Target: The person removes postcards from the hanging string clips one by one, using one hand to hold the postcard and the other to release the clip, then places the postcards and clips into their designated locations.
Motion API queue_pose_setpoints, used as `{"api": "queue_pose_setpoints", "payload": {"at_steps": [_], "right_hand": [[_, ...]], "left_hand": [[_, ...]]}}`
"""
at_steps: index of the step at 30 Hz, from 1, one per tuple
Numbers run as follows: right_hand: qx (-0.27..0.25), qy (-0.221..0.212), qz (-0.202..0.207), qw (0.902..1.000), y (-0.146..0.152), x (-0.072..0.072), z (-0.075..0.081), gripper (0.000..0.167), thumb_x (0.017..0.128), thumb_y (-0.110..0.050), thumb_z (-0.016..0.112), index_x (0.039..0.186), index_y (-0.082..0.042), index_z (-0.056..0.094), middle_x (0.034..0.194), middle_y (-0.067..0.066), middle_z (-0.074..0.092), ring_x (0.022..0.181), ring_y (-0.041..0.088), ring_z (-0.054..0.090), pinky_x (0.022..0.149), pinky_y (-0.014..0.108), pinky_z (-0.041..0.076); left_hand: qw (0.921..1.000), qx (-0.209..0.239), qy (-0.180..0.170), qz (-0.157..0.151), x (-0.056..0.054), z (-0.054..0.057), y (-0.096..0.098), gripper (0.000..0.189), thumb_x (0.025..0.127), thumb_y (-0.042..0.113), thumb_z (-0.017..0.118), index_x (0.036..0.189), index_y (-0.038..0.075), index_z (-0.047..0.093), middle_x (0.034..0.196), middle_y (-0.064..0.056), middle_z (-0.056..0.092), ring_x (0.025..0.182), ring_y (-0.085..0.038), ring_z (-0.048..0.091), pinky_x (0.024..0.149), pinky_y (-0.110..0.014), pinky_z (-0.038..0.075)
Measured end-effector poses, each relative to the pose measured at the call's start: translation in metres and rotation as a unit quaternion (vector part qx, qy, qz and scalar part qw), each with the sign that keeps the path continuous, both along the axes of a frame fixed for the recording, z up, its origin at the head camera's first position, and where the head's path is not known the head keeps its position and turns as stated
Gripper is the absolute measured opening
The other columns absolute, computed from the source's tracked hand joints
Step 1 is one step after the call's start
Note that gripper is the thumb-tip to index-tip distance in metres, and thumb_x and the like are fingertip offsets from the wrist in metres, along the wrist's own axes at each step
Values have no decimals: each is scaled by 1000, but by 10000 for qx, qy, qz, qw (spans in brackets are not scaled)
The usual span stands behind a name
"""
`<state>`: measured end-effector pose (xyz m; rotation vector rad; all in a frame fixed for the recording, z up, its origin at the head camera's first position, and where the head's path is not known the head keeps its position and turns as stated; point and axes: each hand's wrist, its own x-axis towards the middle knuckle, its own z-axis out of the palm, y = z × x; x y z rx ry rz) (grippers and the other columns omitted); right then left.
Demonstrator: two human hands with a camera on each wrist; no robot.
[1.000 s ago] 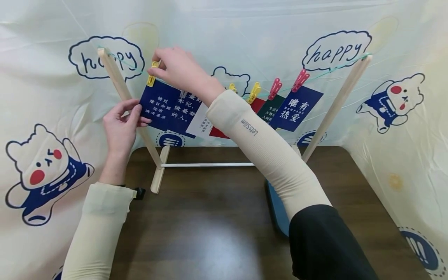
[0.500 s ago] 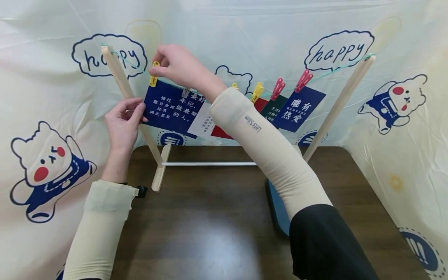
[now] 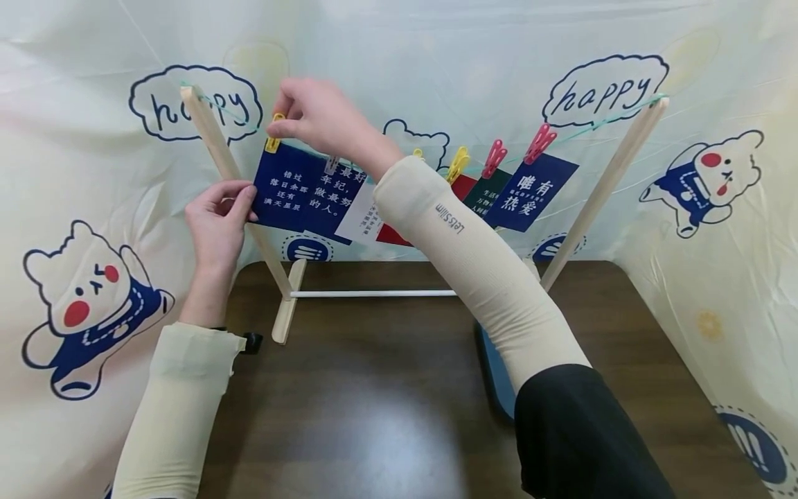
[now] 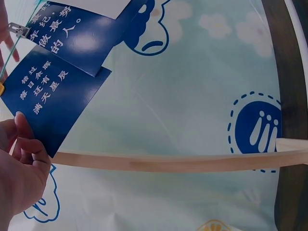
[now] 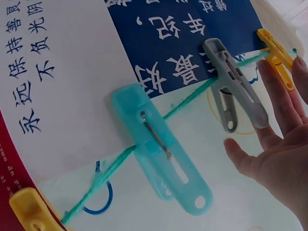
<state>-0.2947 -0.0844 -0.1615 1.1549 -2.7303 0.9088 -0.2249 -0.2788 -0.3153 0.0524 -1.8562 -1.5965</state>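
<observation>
"Where's the leftmost card?"
"At the string near a post, left hand pinching its edge, right hand its yellow clip"
"Anything in the way?"
"The right sleeve, hiding part of the tray (and a red card)"

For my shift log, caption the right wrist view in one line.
Right hand pinches a yellow clip on a green string, beyond a gray clip and a turquoise clip.
</observation>
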Motion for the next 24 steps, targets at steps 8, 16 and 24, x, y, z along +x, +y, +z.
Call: {"api": "queue_pose_setpoints", "payload": {"at_steps": [8,16,24], "right_hand": [[-86,541,96,9985,1,2,-2,24,104,-33,64,116,-12,62,117,-5,73,107,7,65,92,16,46],[-126,1056,-182,9942,5,4,0,29,104,-39,63,118,-14,64,119,-7,73,110,5,65,95,15,43],[-471,1241,-203,9909,6,4,-2,26,104,-37,63,117,-14,65,117,-7,75,109,5,67,93,15,43]], "left_hand": [[9995,231,209,-56,0,1,1,19,95,12,77,106,-3,78,87,1,70,55,-9,58,56,-15,49],[9977,528,404,-138,2,1,-5,18,95,9,77,106,-5,77,86,-1,69,53,-9,55,54,-15,49],[9966,596,577,-22,10,1,-11,8,95,5,75,100,2,80,89,-3,70,53,-11,55,53,-14,48]]}}
